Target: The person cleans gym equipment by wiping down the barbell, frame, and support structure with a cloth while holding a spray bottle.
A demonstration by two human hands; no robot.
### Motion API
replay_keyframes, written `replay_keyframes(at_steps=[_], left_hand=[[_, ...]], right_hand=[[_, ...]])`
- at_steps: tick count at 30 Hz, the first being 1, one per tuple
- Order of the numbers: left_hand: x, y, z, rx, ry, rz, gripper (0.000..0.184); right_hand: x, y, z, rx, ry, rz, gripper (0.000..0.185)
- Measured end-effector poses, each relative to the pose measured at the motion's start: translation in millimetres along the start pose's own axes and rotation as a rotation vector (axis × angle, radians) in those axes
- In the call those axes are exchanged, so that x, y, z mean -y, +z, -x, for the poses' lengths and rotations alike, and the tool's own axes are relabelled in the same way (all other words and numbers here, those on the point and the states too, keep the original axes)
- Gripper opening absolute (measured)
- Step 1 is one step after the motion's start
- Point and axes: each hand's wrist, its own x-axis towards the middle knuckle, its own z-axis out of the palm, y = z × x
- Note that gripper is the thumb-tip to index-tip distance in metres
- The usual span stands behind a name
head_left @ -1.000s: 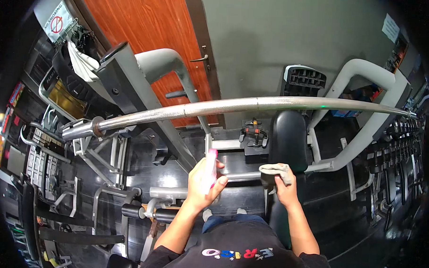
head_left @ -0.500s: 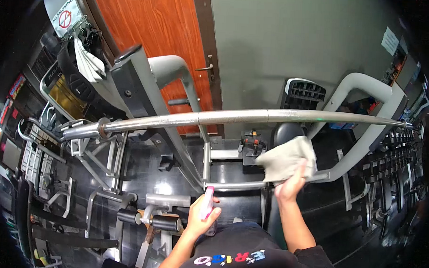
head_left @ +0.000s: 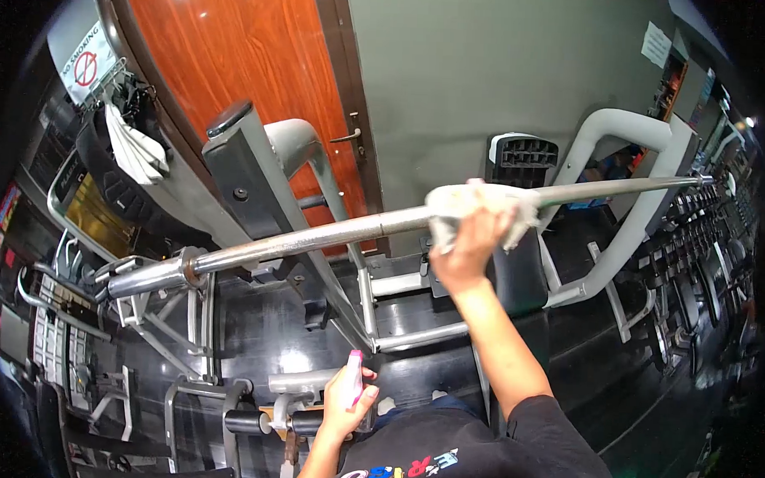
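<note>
A steel barbell [head_left: 324, 234] runs across the view, resting on the grey bench-press rack [head_left: 248, 167]. My right hand [head_left: 469, 250] is wrapped over the bar right of its middle, pressing a cream cloth [head_left: 445, 201] onto it. Cloth hangs down on both sides of my fingers. Lower down, near my body, my left hand [head_left: 340, 399] grips a small spray bottle [head_left: 355, 381] with a pink top. That hand is well below the bar and apart from it.
Behind the rack are a wooden door [head_left: 236, 82] and a grey wall [head_left: 464, 65]. A black padded bench [head_left: 518, 282] stands under the bar. Dumbbell racks [head_left: 694, 241] line the right side; other gym machines [head_left: 200, 393] fill the lower left.
My right hand has moved up and left, bringing the cloth from below the bar onto it. My left hand still holds the bottle, slightly lower. The view has shifted and tilted.
</note>
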Motion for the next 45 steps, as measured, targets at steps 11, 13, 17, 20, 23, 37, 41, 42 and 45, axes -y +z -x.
replay_keyframes(at_steps=[11, 13, 17, 20, 23, 37, 41, 42, 45], left_hand=[[-3, -26, -7, 0.038, -0.02, 0.147, 0.037], [2, -32, -5, 0.054, -0.024, 0.17, 0.036], [14, -44, -3, 0.072, -0.002, 0.154, 0.035], [16, -52, -2, 0.083, -0.02, 0.185, 0.035], [21, -58, -1, 0.098, -0.01, 0.167, 0.036], [25, -90, 14, 0.065, -0.018, 0.231, 0.042], [34, -93, 15, 0.053, -0.022, 0.248, 0.041], [35, -95, 14, 0.102, -0.032, 0.234, 0.043], [33, -93, 8, 0.179, -0.037, 0.226, 0.045]], right_hand=[[70, -4, 41, 0.312, -0.279, -0.498, 0.033], [52, -8, 71, 0.313, 0.035, -0.677, 0.032], [22, -16, 112, -0.119, 1.385, -0.738, 0.022], [-24, -19, 131, -0.398, 1.399, -0.908, 0.037], [-2, -24, 69, -0.533, 1.173, -0.988, 0.044], [132, 37, 71, 0.063, 0.533, -0.845, 0.025], [57, 4, 83, -0.309, 1.072, -0.969, 0.023], [61, -26, 55, -0.383, 1.035, -0.884, 0.026], [33, -65, 22, -0.641, 0.873, -0.713, 0.036]])
